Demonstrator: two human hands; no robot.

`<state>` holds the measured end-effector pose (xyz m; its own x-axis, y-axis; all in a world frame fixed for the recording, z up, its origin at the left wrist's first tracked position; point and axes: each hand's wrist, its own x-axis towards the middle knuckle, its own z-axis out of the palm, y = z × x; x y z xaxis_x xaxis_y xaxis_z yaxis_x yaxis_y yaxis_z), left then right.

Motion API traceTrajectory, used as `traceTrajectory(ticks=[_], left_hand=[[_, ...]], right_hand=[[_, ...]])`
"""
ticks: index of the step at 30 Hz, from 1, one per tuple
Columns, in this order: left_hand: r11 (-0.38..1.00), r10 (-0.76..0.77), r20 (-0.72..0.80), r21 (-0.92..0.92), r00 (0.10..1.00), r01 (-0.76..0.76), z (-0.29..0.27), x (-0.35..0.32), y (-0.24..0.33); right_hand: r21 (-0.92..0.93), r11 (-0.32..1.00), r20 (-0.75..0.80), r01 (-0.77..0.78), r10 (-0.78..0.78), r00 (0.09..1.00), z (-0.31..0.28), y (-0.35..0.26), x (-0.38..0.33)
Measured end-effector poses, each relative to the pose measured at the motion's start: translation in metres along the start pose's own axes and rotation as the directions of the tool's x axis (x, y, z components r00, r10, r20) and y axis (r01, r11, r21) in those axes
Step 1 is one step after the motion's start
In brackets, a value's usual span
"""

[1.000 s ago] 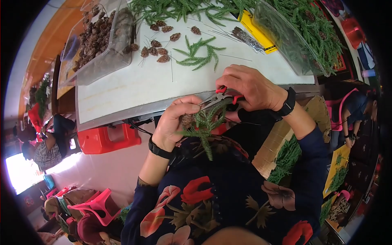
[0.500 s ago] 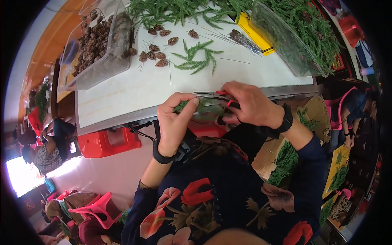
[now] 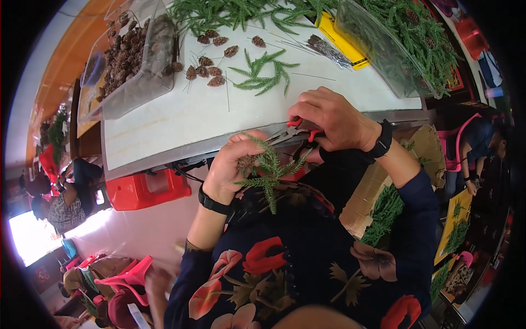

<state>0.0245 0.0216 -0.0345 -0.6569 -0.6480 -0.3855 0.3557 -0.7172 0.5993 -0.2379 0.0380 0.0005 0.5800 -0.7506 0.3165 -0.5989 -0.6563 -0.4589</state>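
Observation:
My left hand (image 3: pixel 226 164) is closed around a green artificial pine sprig (image 3: pixel 269 171), whose needled tips fan out to the right and downward over my lap. A brown pine cone (image 3: pixel 246 163) shows at the sprig's base, against my palm. In my right hand (image 3: pixel 341 122) are red-handled pliers (image 3: pixel 286 134), their jaws pointing left at the fingertips of my left hand. Whether the jaws grip anything there is hard to make out. Both hands are at the table's near edge. Beyond them a ring of green sprigs (image 3: pixel 265 83) lies on the white tabletop (image 3: pixel 159 134).
Loose pine cones (image 3: pixel 216 80) with wires lie left of the ring. A clear bin (image 3: pixel 156 77) of cones stands at left, another clear bin (image 3: pixel 378 55) with greenery at right. Wires (image 3: pixel 329 50) rest by a yellow packet (image 3: pixel 359 61). A red stool (image 3: pixel 145 189) stands below.
My left hand has turned, bringing the sprig and cone into fuller view. My right hand has shifted slightly up and right, and the pliers now slant down toward the left hand.

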Motion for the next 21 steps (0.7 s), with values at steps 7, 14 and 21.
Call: traceTrajectory(ticks=[7,14,21], left_hand=[[0.815,0.331,-0.24,0.56,0.913,-0.149,0.028,0.0,-0.001],[0.757,0.498,-0.173,0.566,0.85,-0.328,0.033,0.001,-0.006],[0.93,0.249,-0.147,0.314,0.957,-0.194,0.027,-0.002,-0.001]], right_hand=[[0.102,0.932,0.132,-0.349,0.335,0.933,0.009,-0.025,-0.013],[0.208,0.889,-0.007,-0.408,0.418,0.908,0.012,-0.019,-0.016],[0.081,0.99,0.022,-0.111,0.11,0.994,0.007,0.005,-0.015]])
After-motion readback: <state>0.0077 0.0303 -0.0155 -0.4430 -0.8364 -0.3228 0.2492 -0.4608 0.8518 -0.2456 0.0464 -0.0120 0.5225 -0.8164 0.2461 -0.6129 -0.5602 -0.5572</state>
